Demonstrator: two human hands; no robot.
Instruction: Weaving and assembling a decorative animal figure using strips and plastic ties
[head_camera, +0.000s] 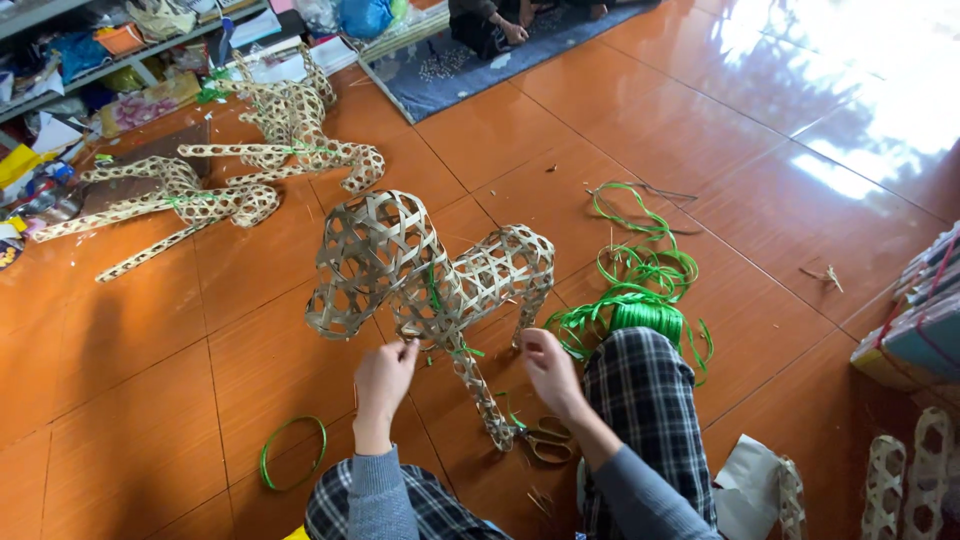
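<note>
The woven frame (430, 270) stood on the floor (150, 340), scissors (545, 440) just below it. The left hand (383, 380) pinched a green strip (465, 350) at its underside; the right hand (550, 370) gripped a leg. Best, judging by this, to steady the leg while pulling snug.

Scissors (545, 440) right of woven figure (425, 265)
</note>
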